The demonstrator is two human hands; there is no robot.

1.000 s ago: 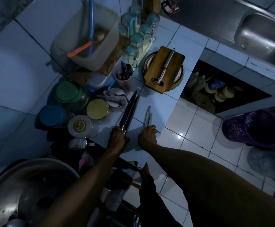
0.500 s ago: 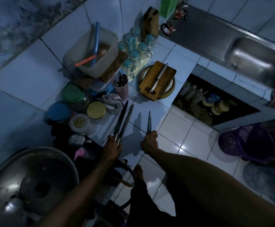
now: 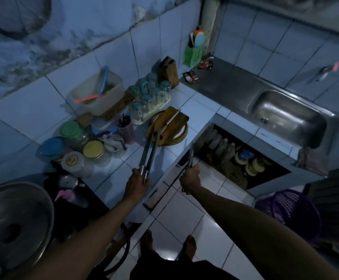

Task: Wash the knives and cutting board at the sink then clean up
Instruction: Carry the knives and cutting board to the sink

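Left hand [image 3: 138, 183], frame centre: grips two long steel knives [image 3: 148, 150], blades forward, away from body. Right hand [image 3: 190, 178]: grips short knife [image 3: 190, 158], likely sink-bound [image 3: 289, 118].

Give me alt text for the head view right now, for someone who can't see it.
A person stands at a dim tiled kitchen counter, left hand gripping two long knives and right hand gripping a smaller knife, blades pointing away. A wooden cutting board lies ahead on a plate, with the steel sink to the right.
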